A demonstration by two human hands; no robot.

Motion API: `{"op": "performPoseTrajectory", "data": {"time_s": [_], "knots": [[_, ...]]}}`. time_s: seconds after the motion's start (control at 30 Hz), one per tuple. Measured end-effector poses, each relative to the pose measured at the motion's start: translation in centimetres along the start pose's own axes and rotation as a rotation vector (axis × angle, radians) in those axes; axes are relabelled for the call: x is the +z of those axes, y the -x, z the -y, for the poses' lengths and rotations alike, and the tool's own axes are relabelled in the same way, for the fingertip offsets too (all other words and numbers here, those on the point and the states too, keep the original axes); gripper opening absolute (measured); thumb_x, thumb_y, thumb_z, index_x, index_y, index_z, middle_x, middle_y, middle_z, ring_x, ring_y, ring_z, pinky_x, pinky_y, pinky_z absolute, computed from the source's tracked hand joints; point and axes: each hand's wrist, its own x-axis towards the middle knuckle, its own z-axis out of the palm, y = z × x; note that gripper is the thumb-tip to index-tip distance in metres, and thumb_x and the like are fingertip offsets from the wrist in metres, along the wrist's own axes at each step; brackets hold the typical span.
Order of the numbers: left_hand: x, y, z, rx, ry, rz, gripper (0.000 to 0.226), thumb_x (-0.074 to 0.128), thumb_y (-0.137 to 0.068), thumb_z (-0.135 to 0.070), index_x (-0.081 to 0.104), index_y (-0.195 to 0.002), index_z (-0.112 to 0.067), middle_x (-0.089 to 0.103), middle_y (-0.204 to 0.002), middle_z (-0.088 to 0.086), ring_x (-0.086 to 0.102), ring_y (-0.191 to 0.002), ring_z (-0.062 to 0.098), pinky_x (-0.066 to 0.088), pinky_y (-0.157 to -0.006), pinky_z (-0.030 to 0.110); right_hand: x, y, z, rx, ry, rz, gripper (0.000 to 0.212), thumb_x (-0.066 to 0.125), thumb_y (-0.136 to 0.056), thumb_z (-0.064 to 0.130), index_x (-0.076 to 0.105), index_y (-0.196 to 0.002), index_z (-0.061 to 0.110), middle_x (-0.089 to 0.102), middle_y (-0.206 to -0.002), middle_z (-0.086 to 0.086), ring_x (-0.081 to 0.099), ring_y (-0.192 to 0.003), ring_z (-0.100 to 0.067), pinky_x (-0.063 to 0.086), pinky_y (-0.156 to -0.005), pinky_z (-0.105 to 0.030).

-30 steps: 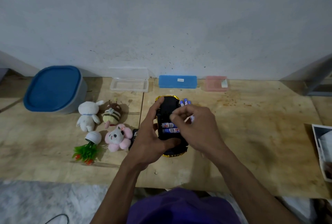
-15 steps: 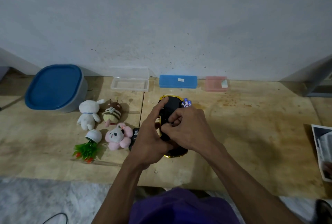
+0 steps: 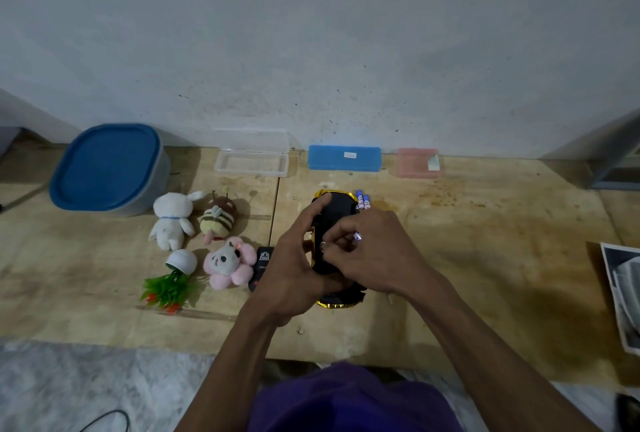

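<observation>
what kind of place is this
Probably a home play or hobby table: bare plywood tabletop against a plain wall, plush toys, plastic boxes, a toy car getting a battery.

Toy car (image 3: 334,220) sits mid-frame on the worktop (image 3: 485,258); plush toys (image 3: 218,220) left of it, cases (image 3: 344,157) above, tub (image 3: 104,168) far left

By the wall (image 3: 311,33) sit a tub with a blue lid (image 3: 104,168), a clear box (image 3: 251,165), a blue box (image 3: 344,158) and a pink box (image 3: 415,164). On the wooden table (image 3: 485,258) to the left lie soft toys: a white bunny (image 3: 171,220), a bee toy (image 3: 218,218), a pink plush (image 3: 228,261) - and a tipped plant pot (image 3: 181,260).
</observation>
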Motion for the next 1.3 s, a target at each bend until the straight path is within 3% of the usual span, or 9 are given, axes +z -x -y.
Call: {"op": "performPoseTrajectory", "data": {"time_s": [0.2, 0.3, 0.4, 0.53, 0.6, 0.7, 0.8, 1.03, 1.3], "knots": [[-0.4, -0.2, 0.3, -0.008, 0.018, -0.008, 0.105, 0.08, -0.068, 0.019, 0.039, -0.147, -0.035, 0.067, -0.121, -0.026, 0.068, -0.109, 0.005, 0.058, -0.081, 0.026, 0.3, -0.7, -0.9, -0.156, 0.067, 0.064, 0.009, 0.075, -0.086, 0.023, 0.077, -0.094, 0.021, 0.07, -0.083, 0.007, 0.065, -0.075, -0.006, 0.052, -0.072, -0.023], [-0.4, -0.2, 0.4, -0.01, 0.022, -0.022, 0.103, 0.082, -0.068, 0.015, 0.041, -0.145, -0.039, 0.065, -0.128, -0.018, 0.065, -0.115, 0.011, 0.06, -0.085, 0.032, 0.2, -0.8, -0.6, -0.193, 0.044, -0.005, 0.003, 0.07, -0.09, 0.024, 0.072, -0.091, 0.022, 0.064, -0.084, 0.007, 0.062, -0.076, -0.007, 0.051, -0.073, -0.025], [-0.7, -0.3, 0.7, -0.024, 0.053, -0.049, 0.106, 0.084, -0.065, 0.013, 0.041, -0.147, -0.04, 0.06, -0.135, -0.011, 0.063, -0.117, 0.022, 0.061, -0.088, 0.045, -0.5, -0.7, -0.6, -0.047, -0.406, -0.091, 0.01, 0.065, -0.094, 0.023, 0.068, -0.085, 0.019, 0.063, -0.075, 0.009, 0.057, -0.066, -0.008, 0.049, -0.06, -0.02], [-1.1, -0.4, 1.0, -0.034, 0.073, -0.064, 0.109, 0.085, -0.062, 0.007, 0.039, -0.148, -0.043, 0.055, -0.139, -0.012, 0.061, -0.119, 0.028, 0.058, -0.09, 0.055, -1.6, -0.5, -0.4, 0.279, -1.166, -0.071, 0.017, 0.048, -0.093, 0.018, 0.058, -0.083, 0.009, 0.052, -0.071, -0.008, 0.042, -0.052, -0.014, 0.032, -0.04, -0.023], [-1.2, -0.5, 1.1, -0.042, 0.086, -0.071, 0.11, 0.085, -0.06, 0.004, 0.038, -0.146, -0.047, 0.056, -0.138, -0.014, 0.061, -0.12, 0.027, 0.058, -0.091, 0.056, -1.8, -0.2, -0.3, 0.364, -1.096, -0.091, 0.017, 0.049, -0.094, 0.014, 0.057, -0.08, 0.009, 0.049, -0.07, -0.008, 0.041, -0.051, -0.014, 0.03, -0.039, -0.023], [-1.3, -0.7, 1.2, -0.053, 0.1, -0.079, 0.111, 0.085, -0.06, 0.003, 0.038, -0.145, -0.051, 0.056, -0.137, -0.013, 0.061, -0.121, 0.024, 0.058, -0.09, 0.056, -1.2, 0.9, -0.4, 0.308, -0.696, -0.091, 0.019, 0.058, -0.097, 0.015, 0.068, -0.084, 0.006, 0.048, -0.057, 0.004, 0.04, -0.045, -0.004, 0.031, -0.04, -0.016], [-1.4, -0.9, 0.8, -0.013, 0.075, -0.109, 0.111, 0.088, -0.059, -0.003, 0.037, -0.146, -0.051, 0.053, -0.142, -0.01, 0.061, -0.122, 0.023, 0.058, -0.091, 0.054, -0.3, 2.0, -1.0, 0.265, -0.507, -0.04, 0.02, 0.058, -0.1, 0.023, 0.078, -0.099, 0.02, 0.051, -0.048, 0.018, 0.045, -0.044, 0.002, 0.032, -0.046, -0.01], [-0.9, -1.5, 0.2, 0.086, -0.008, -0.144, 0.109, 0.088, -0.064, 0.001, 0.036, -0.149, -0.042, 0.052, -0.139, -0.026, 0.056, -0.129, 0.021, 0.054, -0.098, 0.055, 0.2, 2.2, -0.7, 0.431, -0.801, 0.015, 0.022, 0.056, -0.102, 0.02, 0.071, -0.117, 0.016, 0.046, -0.057, 0.002, 0.032, -0.044, -0.006, 0.025, -0.038, -0.018], [-1.0, -2.0, 0.1, 0.09, -0.015, -0.138, 0.11, 0.087, -0.064, 0.01, 0.037, -0.145, -0.044, 0.054, -0.129, -0.035, 0.061, -0.118, 0.011, 0.056, -0.096, 0.048, -0.2, 1.4, -1.1, 0.501, -0.895, -0.013, 0.018, 0.057, -0.101, 0.014, 0.074, -0.103, 0.011, 0.047, -0.061, -0.001, 0.031, -0.047, -0.008, 0.018, -0.042, -0.021]]}}
